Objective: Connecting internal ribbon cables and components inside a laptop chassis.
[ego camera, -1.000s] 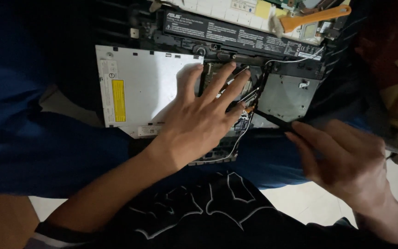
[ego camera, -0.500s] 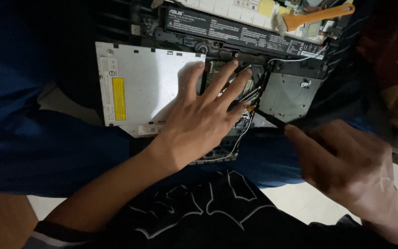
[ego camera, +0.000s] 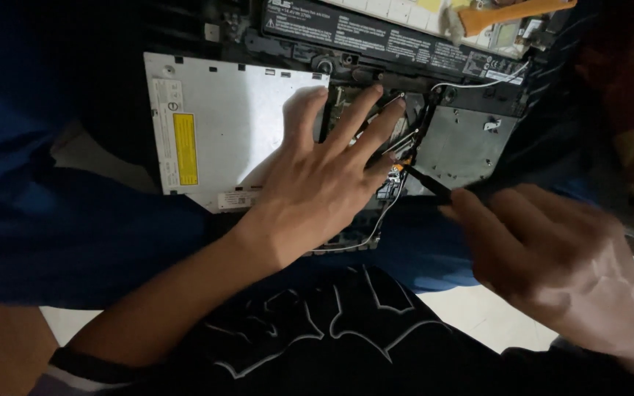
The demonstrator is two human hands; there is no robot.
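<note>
Dim workspace, opened laptop chassis (ego camera: pixel 376 110) lying across the lap. Left hand (ego camera: pixel 324 183) lies flat, fingers spread over the silver optical drive (ego camera: pixel 229 132), gripping nothing. Right hand (ego camera: pixel 552 264) pinches 1 black screwdriver (ego camera: pixel 427 183), tip beside white cable (ego camera: pixel 394 202). Advise steady vertical pressure, clear of wiring.
</note>
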